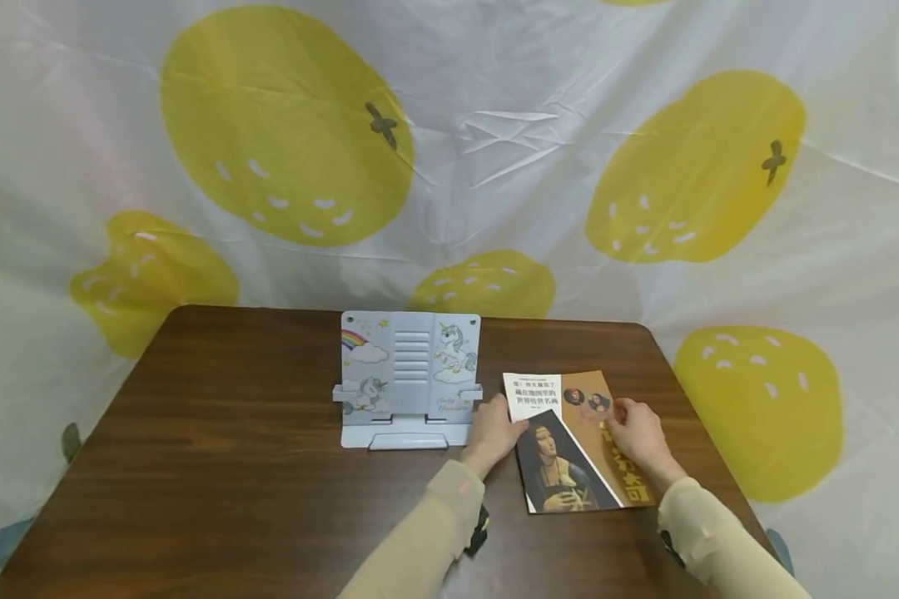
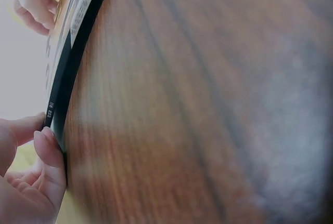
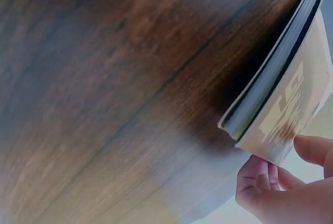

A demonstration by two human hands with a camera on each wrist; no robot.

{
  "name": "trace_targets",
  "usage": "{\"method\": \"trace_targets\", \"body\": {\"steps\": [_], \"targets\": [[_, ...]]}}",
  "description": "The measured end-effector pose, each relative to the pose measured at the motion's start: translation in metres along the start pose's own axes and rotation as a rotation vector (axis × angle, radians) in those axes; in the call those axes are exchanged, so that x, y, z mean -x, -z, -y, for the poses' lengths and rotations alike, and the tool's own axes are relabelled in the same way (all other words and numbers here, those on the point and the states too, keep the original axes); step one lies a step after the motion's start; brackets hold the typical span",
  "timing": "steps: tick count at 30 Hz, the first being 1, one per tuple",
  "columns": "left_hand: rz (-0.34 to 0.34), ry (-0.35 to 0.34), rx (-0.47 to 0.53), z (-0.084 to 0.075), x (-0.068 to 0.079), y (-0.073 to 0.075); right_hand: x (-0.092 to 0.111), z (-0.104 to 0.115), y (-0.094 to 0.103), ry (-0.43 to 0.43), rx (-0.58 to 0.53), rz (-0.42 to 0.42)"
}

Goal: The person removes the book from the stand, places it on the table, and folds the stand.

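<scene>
On the left, the book stand (image 1: 410, 397) stands open on the worktop (image 1: 232, 441), its unicorn-printed panel tilted up and its ledge (image 1: 408, 442) along the near edge. Just to the right of the stand's lower right corner is the left hand (image 1: 494, 428), the nearer of the two to the stand — whether it touches that corner cannot be told. Its thumb and a finger are pinched on the book's dark spine (image 2: 65, 73), as the left wrist view shows. To the right of the stand, with the left hand between them, lies the book (image 1: 573, 445), painting cover up; its long axis runs from the far side towards the person, the near end swung a little away from the stand and reaching nearer than its ledge. Whether any part of the book is lifted off the worktop is hard to judge. Farthest right of the stand, across the book's width, the right hand (image 1: 642, 434) grips the book's outer edge, thumb on the cover (image 3: 307, 78) and fingers curled beneath. The relation that matters is sideways — the spine faces the stand, the opening edge faces away, and each hand is clamped on one of those two sides.
</scene>
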State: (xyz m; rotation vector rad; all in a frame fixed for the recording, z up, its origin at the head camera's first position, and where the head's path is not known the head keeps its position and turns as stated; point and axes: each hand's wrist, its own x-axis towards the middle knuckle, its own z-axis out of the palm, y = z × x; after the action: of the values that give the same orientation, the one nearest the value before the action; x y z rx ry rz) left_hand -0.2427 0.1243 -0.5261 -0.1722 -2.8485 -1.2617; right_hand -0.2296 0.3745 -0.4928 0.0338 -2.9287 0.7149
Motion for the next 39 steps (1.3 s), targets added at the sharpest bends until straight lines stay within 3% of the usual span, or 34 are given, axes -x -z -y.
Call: {"method": "trace_targets", "body": {"steps": [6,11,15,19,27,34,39], "targets": [[0.047,0.019,0.034,-0.002,0.004,0.003,0.003,0.006,0.001,0.016,0.013,0.041],[0.122,0.0,-0.007,-0.006,0.005,0.008,0.006,0.015,0.003,-0.048,0.013,0.147],[0.159,-0.02,-0.048,-0.007,0.007,0.011,0.005,0.022,0.003,-0.043,-0.002,0.198],[0.196,-0.055,-0.087,-0.009,0.009,0.014,0.002,0.029,0.0,0.009,0.029,0.217],[0.291,-0.129,-0.124,-0.012,0.017,0.033,-0.005,0.051,-0.006,0.167,0.113,0.157],[0.467,-0.283,-0.049,-0.011,0.019,0.062,-0.013,0.074,-0.003,0.245,0.116,0.166],[0.541,-0.381,-0.102,-0.002,0.02,0.085,-0.022,0.093,0.002,0.359,0.19,0.154]]}}
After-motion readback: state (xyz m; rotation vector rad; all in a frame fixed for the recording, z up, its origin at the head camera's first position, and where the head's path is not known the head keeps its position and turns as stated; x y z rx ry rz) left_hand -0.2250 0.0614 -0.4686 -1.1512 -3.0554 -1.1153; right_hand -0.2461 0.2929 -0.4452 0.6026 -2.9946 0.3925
